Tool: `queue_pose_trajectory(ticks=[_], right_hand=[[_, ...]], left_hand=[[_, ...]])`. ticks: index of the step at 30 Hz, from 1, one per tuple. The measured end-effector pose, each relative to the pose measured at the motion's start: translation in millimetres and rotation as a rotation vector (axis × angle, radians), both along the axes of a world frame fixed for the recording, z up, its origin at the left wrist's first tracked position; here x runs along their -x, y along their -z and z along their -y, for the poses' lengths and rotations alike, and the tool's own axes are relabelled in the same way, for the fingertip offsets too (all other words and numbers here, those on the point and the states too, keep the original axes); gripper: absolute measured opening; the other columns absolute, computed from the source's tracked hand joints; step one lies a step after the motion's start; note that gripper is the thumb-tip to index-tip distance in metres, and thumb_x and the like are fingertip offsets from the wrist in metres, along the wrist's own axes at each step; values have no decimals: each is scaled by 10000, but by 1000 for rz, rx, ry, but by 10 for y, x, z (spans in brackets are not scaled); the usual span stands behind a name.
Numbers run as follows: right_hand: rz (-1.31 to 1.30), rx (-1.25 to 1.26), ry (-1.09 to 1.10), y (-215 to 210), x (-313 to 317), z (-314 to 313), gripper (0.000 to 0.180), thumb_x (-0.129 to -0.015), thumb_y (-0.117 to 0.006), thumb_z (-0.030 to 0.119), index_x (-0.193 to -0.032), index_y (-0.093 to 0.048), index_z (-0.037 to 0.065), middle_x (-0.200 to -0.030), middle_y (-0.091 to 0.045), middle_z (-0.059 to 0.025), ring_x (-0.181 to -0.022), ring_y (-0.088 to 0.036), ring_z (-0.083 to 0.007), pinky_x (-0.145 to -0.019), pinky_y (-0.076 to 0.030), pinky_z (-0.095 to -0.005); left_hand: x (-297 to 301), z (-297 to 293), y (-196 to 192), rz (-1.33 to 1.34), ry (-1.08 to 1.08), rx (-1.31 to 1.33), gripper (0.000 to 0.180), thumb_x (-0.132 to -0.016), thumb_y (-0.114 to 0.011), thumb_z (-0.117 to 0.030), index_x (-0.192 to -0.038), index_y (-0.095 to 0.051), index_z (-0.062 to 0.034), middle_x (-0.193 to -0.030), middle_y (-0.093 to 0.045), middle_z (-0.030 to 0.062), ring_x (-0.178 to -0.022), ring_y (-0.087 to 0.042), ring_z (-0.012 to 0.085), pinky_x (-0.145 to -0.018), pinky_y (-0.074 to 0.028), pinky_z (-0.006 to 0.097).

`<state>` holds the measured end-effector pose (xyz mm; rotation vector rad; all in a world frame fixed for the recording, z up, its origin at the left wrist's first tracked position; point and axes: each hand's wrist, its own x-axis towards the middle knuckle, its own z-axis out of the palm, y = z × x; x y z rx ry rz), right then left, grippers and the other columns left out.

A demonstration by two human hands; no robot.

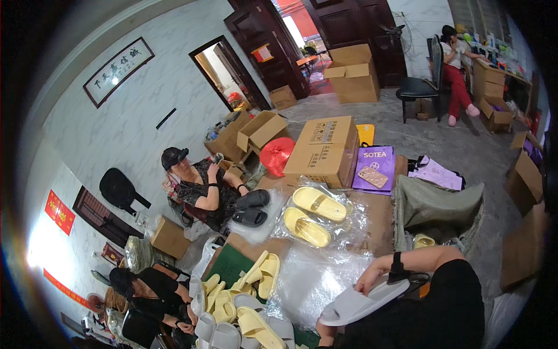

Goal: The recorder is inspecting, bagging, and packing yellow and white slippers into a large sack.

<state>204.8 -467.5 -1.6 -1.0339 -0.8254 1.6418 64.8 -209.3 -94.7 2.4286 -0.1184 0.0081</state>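
Note:
A pale grey slide slipper (354, 306) is held between my two hands at the lower right. My right hand (367, 280) has its fingers at the strap, with a black band on the wrist. My left hand (326, 333) grips the other end from below, partly hidden by the slipper. Clear plastic bags (308, 285) lie on the table just left of it. Beyond them, two yellow slide slippers (314, 215) rest on clear plastic. A pile of yellow slippers (256, 326) mixed with grey slippers (224, 336) sits toward the lower left.
A co-worker (197, 186) sits across the table by dark slippers (251, 208); another person (154, 296) sits at lower left. A cardboard box (322, 150), purple bag (372, 160) and phone (373, 177) stand at the far end. An open woven sack (436, 209) is on my right.

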Motion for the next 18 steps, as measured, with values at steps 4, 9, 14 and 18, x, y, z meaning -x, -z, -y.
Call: queue_pose_trajectory(ticks=[4, 9, 14, 18], right_hand=[[59, 72, -73, -237, 125, 141, 385, -852, -537, 127, -1212, -469, 11, -1108, -557, -37, -965, -499, -115, -844, -402, -272], [385, 286, 154, 0, 349, 214, 298, -832, -538, 139, -1094, -559, -2, -974, -604, -18, -856, -507, -88, -773, -404, -247], [317, 111, 816, 170, 785, 414, 256, -821, -531, 178, -969, -596, -21, -832, -606, 6, -727, -491, -104, -657, -405, -259], [1135, 1, 930, 175, 806, 115, 296, -736, -577, 266, -860, -592, -3, -781, -609, -157, -705, -549, -272, -649, -420, -368]], left_hand=[[-77, -60, 186, -217, -430, 612, 308, -846, -528, -140, -1103, -560, 26, -1018, -612, 164, -897, -594, 181, -780, -459, 273], [-36, 434, -841, -122, -254, 504, 384, -839, -530, -121, -1186, -491, 38, -1116, -553, 206, -990, -559, 276, -831, -432, 318], [-348, 740, -1151, -61, -14, 327, 446, -818, -567, -133, -1249, -471, -68, -1288, -416, 197, -1186, -396, 329, -970, -313, 428], [-519, 1379, -1342, 66, 377, 226, 452, -813, -571, -134, -1251, -471, -94, -1308, -387, 196, -1200, -366, 345, -971, -298, 453]])
